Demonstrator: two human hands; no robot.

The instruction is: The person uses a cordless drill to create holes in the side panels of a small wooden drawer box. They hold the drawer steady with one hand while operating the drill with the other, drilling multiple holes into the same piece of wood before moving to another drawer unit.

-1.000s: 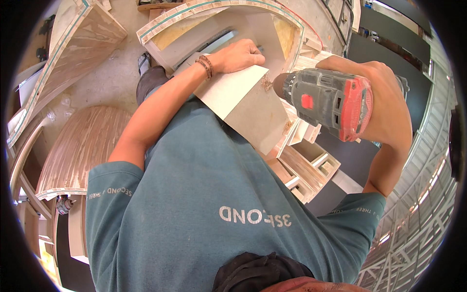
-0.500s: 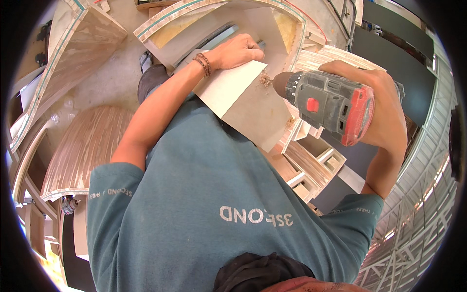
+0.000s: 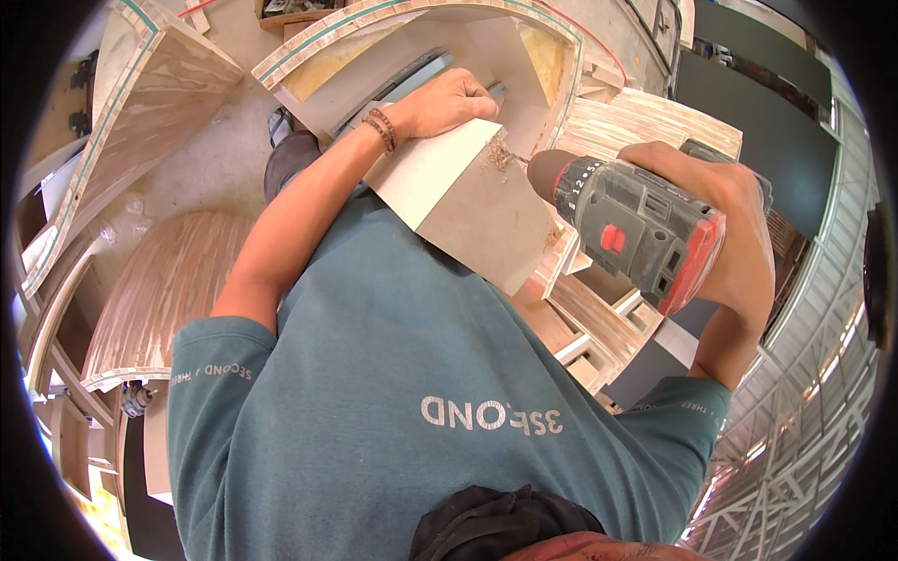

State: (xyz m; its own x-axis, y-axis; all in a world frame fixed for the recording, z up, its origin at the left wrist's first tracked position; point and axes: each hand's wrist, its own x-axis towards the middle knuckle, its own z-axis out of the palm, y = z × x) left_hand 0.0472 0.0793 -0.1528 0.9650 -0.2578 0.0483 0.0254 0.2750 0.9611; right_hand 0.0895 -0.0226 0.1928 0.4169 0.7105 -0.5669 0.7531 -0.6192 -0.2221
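Observation:
A box-like wooden piece (image 3: pixel 491 215), pale on its upper side and grey-beige on the face to the right, lies against the front of my shirt. My left hand (image 3: pixel 454 101) is closed over its far edge, with the fingertips hidden from view. In my right hand (image 3: pixel 720 187) is a black, grey and red cordless drill (image 3: pixel 627 224), its chuck toward the piece. A thin bit reaches the face near its far corner, where wood shavings (image 3: pixel 502 159) cling. More shavings sit around a second spot (image 3: pixel 547 236) lower on that face.
Beyond my left hand stands a curved wooden frame (image 3: pixel 374 26) with a teal line along its edge. Another curved panel (image 3: pixel 164 112) rises at the far left, and a rounded slatted piece (image 3: pixel 168 285) lies below it. Small wooden compartments (image 3: pixel 599 318) and dark panels (image 3: pixel 748 122) are to the right.
The drill has tilted, its rear dropping toward me, and its chuck has moved slightly nearer me. The wooden piece and my left hand have shifted a little to the left.

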